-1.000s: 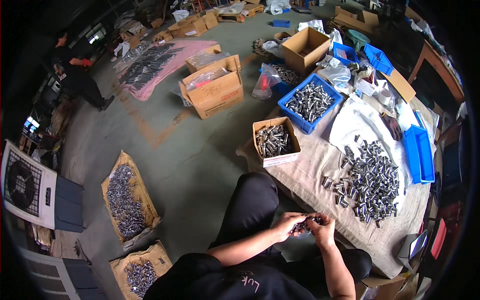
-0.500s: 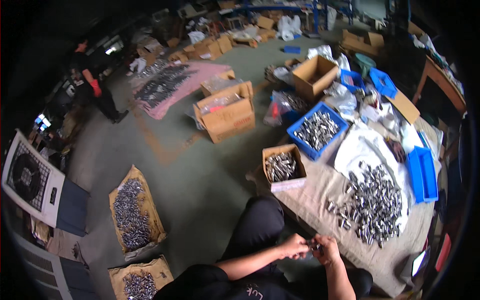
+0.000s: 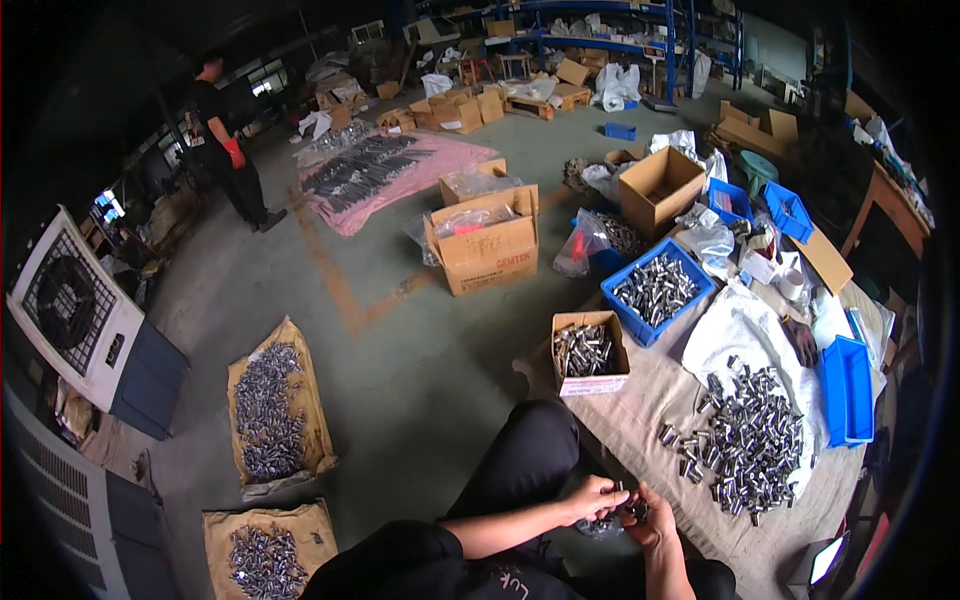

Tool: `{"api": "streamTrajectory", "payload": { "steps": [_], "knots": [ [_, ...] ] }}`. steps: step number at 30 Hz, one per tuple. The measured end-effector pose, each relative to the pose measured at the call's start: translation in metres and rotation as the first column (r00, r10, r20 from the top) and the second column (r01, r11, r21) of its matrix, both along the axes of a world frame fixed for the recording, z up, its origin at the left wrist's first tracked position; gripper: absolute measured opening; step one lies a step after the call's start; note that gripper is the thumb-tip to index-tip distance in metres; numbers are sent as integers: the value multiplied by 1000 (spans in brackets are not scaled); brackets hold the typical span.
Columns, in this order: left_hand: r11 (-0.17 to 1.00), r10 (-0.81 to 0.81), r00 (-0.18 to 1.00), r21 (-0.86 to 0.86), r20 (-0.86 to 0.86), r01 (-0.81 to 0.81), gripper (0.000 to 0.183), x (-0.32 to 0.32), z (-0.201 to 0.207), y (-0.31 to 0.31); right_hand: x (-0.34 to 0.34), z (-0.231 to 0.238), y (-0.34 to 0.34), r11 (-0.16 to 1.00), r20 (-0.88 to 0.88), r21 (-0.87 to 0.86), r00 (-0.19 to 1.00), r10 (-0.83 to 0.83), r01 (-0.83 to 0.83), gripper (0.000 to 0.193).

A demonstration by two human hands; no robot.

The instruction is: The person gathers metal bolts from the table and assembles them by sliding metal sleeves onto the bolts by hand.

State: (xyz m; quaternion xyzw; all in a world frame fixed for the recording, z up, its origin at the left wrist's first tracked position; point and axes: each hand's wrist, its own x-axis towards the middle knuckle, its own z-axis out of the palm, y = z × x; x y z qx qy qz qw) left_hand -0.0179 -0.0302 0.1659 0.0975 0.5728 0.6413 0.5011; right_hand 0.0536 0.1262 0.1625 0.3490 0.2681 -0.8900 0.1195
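Note:
Above my lap my two hands almost touch. My left hand (image 3: 594, 499) is closed in a pinch, with a thin metal end showing at its fingertips. My right hand (image 3: 655, 518) curls its fingers round a small dark shiny metal part (image 3: 638, 508), partly hidden. Under the left hand lies something clear and crumpled, like a plastic bag (image 3: 600, 527). To the right, a large pile of short shiny metal tubes (image 3: 755, 440) spreads over a white sheet (image 3: 728, 325) and beige cloth (image 3: 640, 418).
A carton (image 3: 590, 383) and a blue bin (image 3: 650, 335) hold more metal parts. An empty blue bin (image 3: 846, 390) stands right. Parts-covered cardboard trays (image 3: 318, 440) lie left, beside an air cooler (image 3: 130, 365). An open carton (image 3: 485, 262) sits ahead; a person (image 3: 225, 140) stands far left.
The view has tilted, so the surroundings sit further right. My fingers have shifted around the small parts, and the clear crumpled thing shows more under my left hand. The person stands more upright.

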Motion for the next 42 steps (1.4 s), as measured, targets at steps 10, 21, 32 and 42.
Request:
{"api": "streamTrajectory", "payload": {
  "steps": [10,21,32,42],
  "knots": [
    [996,-69,983,41,-167,77,23,10,4,1,1,28,-17,906,-94,416,987,127,-77,29],
    [973,-231,811,-155,-538,174,32,15,34,2,13,25,-25,949,16,257,983,185,-183,34],
    [985,-169,937,-97,-306,146,35,5,23,6,10,18,-10,998,-106,30,993,59,-56,15],
    [950,178,601,23,779,-311,17,-9,-5,-11,5,37,-4,999,-172,10,985,-35,38,14]
  ]
}}
